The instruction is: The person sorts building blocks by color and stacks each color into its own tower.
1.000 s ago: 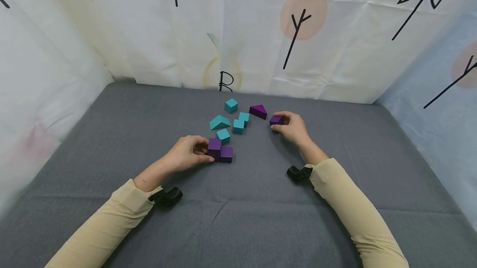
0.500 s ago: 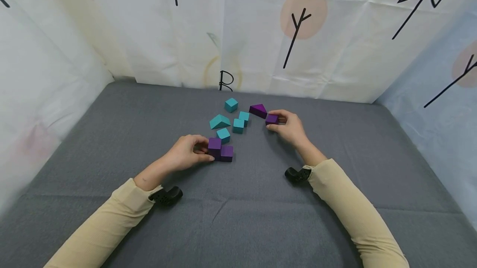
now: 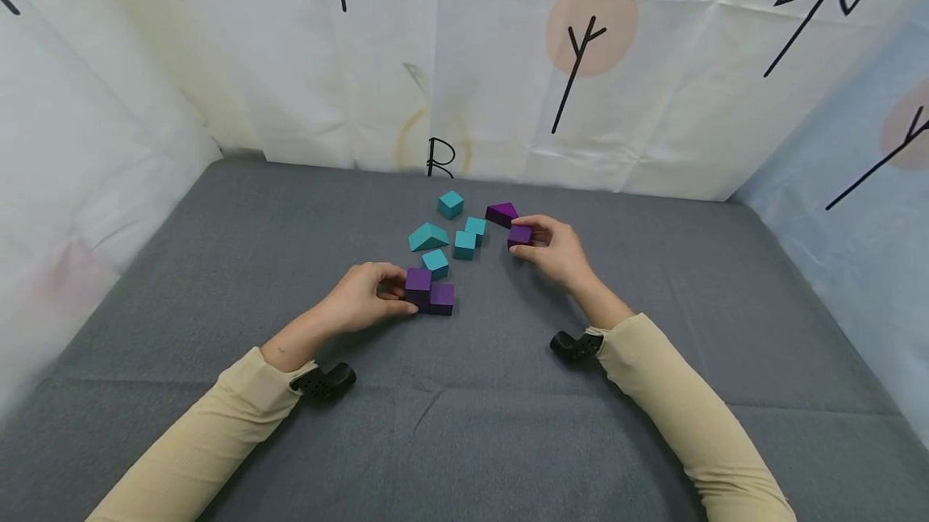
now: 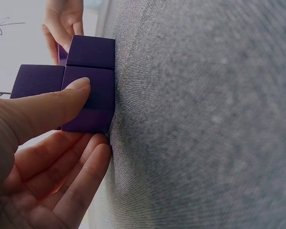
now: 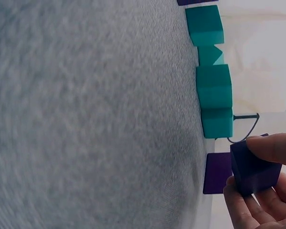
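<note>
My left hand [image 3: 363,296] holds the lower cube [image 4: 88,100] of a two-high purple stack between thumb and fingers. The upper purple cube [image 3: 418,283] sits on that one, and another purple cube [image 3: 441,299] stands against the stack's right side. My right hand [image 3: 557,249] pinches a purple cube [image 5: 255,167], which the right wrist view shows raised off the cloth. Just behind it in the head view is a purple triangular block [image 3: 501,215], partly covered by the fingertips.
A teal cube [image 3: 435,265] lies right behind the purple stack. Farther back are a teal triangular block [image 3: 428,238], two teal cubes close together [image 3: 464,246] and a lone teal cube [image 3: 451,205]. Grey cloth [image 3: 464,441] covers the table; a printed curtain [image 3: 493,62] hangs behind.
My right hand has moved a little left with its purple cube, now overlapping the purple triangular block in view. The left hand and the stack have stayed put.
</note>
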`<state>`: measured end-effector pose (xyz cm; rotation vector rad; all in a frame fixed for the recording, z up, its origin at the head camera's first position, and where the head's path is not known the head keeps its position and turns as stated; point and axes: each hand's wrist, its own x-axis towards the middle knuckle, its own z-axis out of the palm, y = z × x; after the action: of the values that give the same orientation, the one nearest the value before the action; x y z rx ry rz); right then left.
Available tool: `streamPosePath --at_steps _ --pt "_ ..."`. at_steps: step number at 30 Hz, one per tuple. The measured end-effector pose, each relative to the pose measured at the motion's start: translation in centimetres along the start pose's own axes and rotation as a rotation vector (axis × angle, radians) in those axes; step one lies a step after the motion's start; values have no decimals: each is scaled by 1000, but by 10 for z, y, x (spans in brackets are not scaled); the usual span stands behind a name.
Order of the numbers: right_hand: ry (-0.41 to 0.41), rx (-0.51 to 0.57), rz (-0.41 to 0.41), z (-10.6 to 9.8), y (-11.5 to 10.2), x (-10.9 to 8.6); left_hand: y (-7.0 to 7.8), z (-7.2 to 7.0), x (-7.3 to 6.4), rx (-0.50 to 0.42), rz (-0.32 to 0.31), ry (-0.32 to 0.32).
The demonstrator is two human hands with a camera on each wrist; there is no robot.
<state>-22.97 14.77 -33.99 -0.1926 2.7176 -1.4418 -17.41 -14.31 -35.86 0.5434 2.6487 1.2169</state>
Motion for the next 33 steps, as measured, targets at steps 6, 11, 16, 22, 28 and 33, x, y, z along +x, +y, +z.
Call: streamPosePath --at_steps 6,11,16,22,28,33 --pt "-24 20 -13 4 -3 -2 -1 0 0 -1 2 2" --pt "-44 46 -21 7 -6 -5 -1 0 0 -2 -1 3" --pt "-71 76 -39 10 -10 -8 0 0 0 -1 -2 3" --pt "-97 104 -48 15 -14 -12 0 0 0 4 -1 5" --pt "-119 106 -68 18 -16 -14 0 1 0 0 4 8" --pt "-142 89 -109 20 -18 -17 0 1 -1 7 6 10"
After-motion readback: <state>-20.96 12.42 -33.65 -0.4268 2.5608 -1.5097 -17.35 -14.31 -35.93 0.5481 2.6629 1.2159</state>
